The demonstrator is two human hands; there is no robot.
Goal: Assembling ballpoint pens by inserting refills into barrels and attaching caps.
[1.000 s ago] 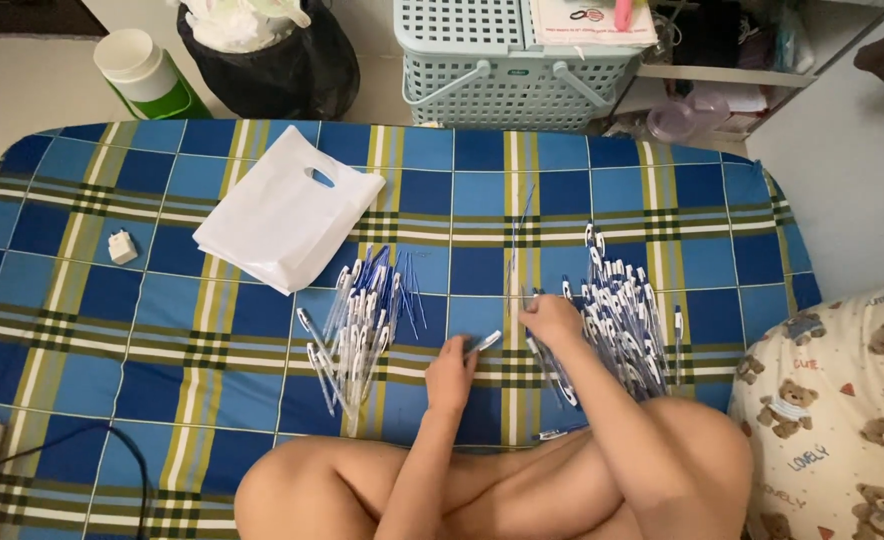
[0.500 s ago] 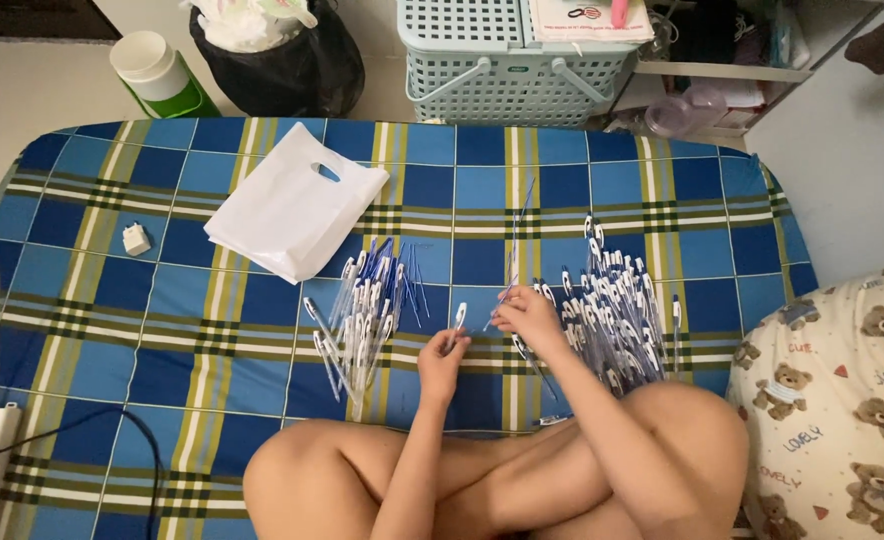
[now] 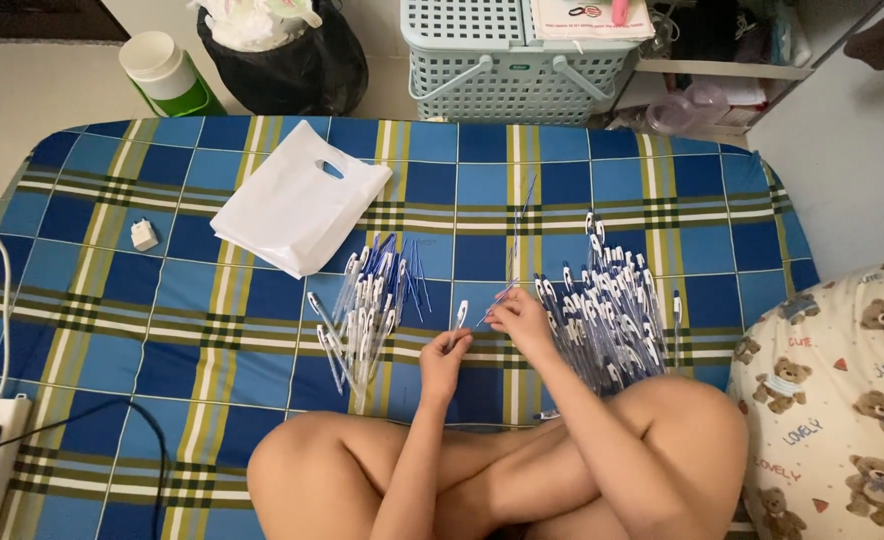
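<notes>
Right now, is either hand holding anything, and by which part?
Left hand pinches a small white pen part by its lower end. Right hand holds a thin pen refill near its bottom end.

A white plastic bag (image 3: pixel 300 210) lies up-left of the grip on the blue plaid mattress (image 3: pixel 92 300). Farther left sits a small white adapter (image 3: pixel 144 235). Beyond stand a lattice basket (image 3: pixel 507 55) and black bin (image 3: pixel 282 55).

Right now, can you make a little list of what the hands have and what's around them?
left hand: holds a clear pen part
right hand: pinches a thin blue refill
left pile: pens with blue refills
right pile: clear pens
white bag: flat on the blue checked cover
</notes>
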